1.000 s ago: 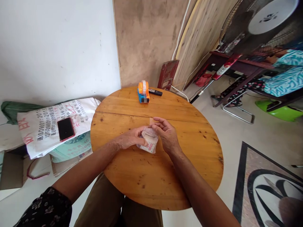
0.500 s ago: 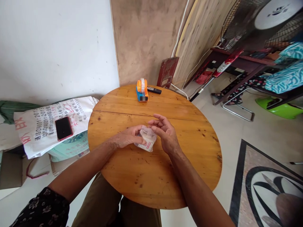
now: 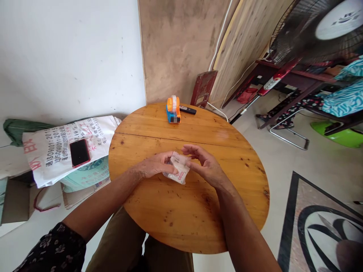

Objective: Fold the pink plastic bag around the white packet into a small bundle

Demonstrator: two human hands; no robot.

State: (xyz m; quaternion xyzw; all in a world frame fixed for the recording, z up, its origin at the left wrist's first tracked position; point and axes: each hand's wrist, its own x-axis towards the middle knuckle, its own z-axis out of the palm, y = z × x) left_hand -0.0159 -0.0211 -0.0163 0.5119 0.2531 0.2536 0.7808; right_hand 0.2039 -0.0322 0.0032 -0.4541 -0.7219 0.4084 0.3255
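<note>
Over the middle of the round wooden table (image 3: pixel 170 211), my left hand (image 3: pixel 154 165) grips a small clear plastic packet (image 3: pixel 180 172) with white and pink print, its thumb lying across the near face. The packet is tilted, and its left side is partly hidden by my fingers. My right hand (image 3: pixel 208 166) is at the packet's right edge, fingers curved and apart from the thumb. Its thumb tip looks close to or touching the plastic; I cannot tell which.
An orange and blue tape dispenser (image 3: pixel 173 109) stands at the table's far side beside a black remote-like object (image 3: pixel 187 110). Left, a phone (image 3: pixel 79 153) lies on a white printed sack (image 3: pixel 56 145). A standing fan (image 3: pixel 337 22) and a seated person (image 3: pixel 344 96) are at right.
My right hand has turned inward, its thumb coming closer to the packet's right edge and its fingers lowering. My left hand still grips the packet. The view has shifted slightly.
</note>
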